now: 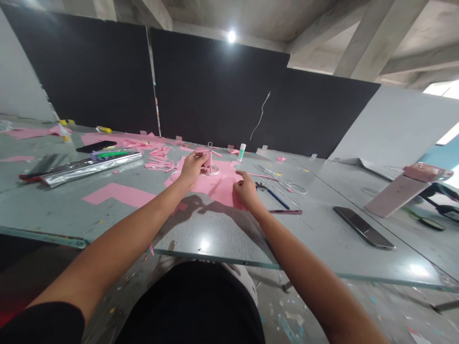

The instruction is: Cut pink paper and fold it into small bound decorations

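My left hand (193, 168) is closed at the thumb and fingertips on a small wire frame (211, 160), partly wrapped in pink paper. A small loop tops this frame, and a pale ring lies at its base. Underneath spreads a pink paper sheet (224, 188). My right hand (246, 190) is at the sheet's right edge with its fingers curled; what they hold, if anything, is hidden. A pink strip (263, 176) runs out to the right behind that hand. Close by on the right are blue-handled pliers (276, 196) and a slim dark pink stick (286, 211).
A glue stick (241, 152) stands behind the sheet. Loose wires (283, 179) lie right; pink scraps (159, 160), a silver foil roll (95, 169) and a black phone (96, 146) lie left. Another phone (364, 228) and a pale box (392, 195) are far right. Dark panels (215, 91) border the back.
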`<state>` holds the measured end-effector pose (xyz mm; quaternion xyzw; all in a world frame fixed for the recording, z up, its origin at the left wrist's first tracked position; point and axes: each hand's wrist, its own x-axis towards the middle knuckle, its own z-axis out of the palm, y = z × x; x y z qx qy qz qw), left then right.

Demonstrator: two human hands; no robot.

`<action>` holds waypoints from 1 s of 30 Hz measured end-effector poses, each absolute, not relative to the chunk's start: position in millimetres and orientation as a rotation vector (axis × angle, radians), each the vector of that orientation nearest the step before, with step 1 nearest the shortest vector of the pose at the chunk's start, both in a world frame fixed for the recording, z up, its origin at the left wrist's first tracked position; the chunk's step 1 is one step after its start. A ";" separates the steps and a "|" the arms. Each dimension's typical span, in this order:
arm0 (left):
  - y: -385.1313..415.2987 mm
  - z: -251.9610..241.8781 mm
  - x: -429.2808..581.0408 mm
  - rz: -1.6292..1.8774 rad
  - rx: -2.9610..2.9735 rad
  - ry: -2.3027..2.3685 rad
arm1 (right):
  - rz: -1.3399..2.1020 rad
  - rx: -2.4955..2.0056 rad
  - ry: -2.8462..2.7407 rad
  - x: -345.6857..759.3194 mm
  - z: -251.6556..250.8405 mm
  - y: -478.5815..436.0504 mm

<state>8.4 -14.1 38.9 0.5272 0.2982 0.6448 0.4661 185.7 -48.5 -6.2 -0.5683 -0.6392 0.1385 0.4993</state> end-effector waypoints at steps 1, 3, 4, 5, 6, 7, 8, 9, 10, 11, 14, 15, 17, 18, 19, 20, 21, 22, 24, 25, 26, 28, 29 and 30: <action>-14.0 39.4 8.4 1.554 1.313 0.680 | 0.378 -1.395 -1.503 187.3 -6.7 -45.9; -15.0 38.5 10.7 1.482 1.337 0.613 | 0.497 -1.384 -1.394 189.9 -6.8 -41.8; -15.6 37.4 12.5 1.446 1.344 0.609 | 0.569 -1.352 -1.335 190.7 -6.3 -40.6; -16.2 36.1 14.3 1.411 1.351 0.619 | 0.638 -1.305 -1.277 190.9 -5.5 -40.2; -16.4 34.8 15.8 1.382 1.364 0.634 | 0.703 -1.252 -1.219 190.4 -4.4 -40.4; -16.4 33.6 16.7 1.367 1.382 0.648 | 0.764 -1.199 -1.162 189.2 -3.0 -41.2; -16.0 32.6 16.8 1.368 1.401 0.663 | 0.823 -1.149 -1.109 187.5 -1.5 -42.5; -15.5 31.9 16.3 1.381 1.418 0.679 | 0.885 -1.101 -1.058 185.3 0.1 -44.2; -15.1 31.5 15.2 1.394 1.426 0.698 | 0.948 -1.049 -1.006 182.8 1.6 -46.1; -14.9 31.1 13.9 1.398 1.425 0.720 | 1.013 -0.995 -0.955 180.1 2.8 -48.1; -16.4 29.8 11.0 1.325 1.421 0.762 | 1.179 -0.860 -0.889 172.6 3.2 -54.1; -17.4 29.1 10.9 1.292 1.424 0.770 | 1.227 -0.848 -0.911 170.7 2.2 -55.6; -19.0 27.8 11.8 1.263 1.435 0.803 | 1.319 -0.890 -1.011 169.1 -0.2 -57.1; -19.2 27.5 12.4 1.271 1.440 0.824 | 1.332 -0.929 -1.066 169.8 -1.0 -57.2; -18.9 27.3 12.8 1.285 1.442 0.846 | 1.310 -0.959 -1.111 171.5 -1.2 -56.7; -18.3 27.3 13.1 1.298 1.449 0.859 | 1.254 -0.974 -1.138 174.4 -0.4 -56.0; -17.5 27.5 13.2 1.312 1.461 0.865 | 1.174 -0.971 -1.152 178.0 1.3 -55.2; -16.8 27.7 13.2 1.322 1.472 0.869 | 1.081 -0.956 -1.157 182.1 3.8 -54.5; -16.6 27.8 13.3 1.301 1.509 0.879 | 0.950 -0.936 -1.180 189.7 9.9 -53.9; -17.2 27.6 13.7 1.267 1.537 0.881 | 0.922 -0.937 -1.206 192.3 12.7 -53.9; -18.3 27.1 14.3 1.219 1.565 0.877 | 0.914 -0.940 -1.241 194.0 14.8 -54.1; -20.4 25.9 15.6 1.122 1.595 0.859 | 0.924 -0.936 -1.316 194.6 16.3 -54.1; -20.7 25.3 16.0 1.103 1.589 0.849 | 0.920 -0.939 -1.350 194.0 15.6 -53.7; -20.2 24.9 15.9 1.119 1.569 0.843 | 0.894 -0.959 -1.375 193.4 13.9 -52.9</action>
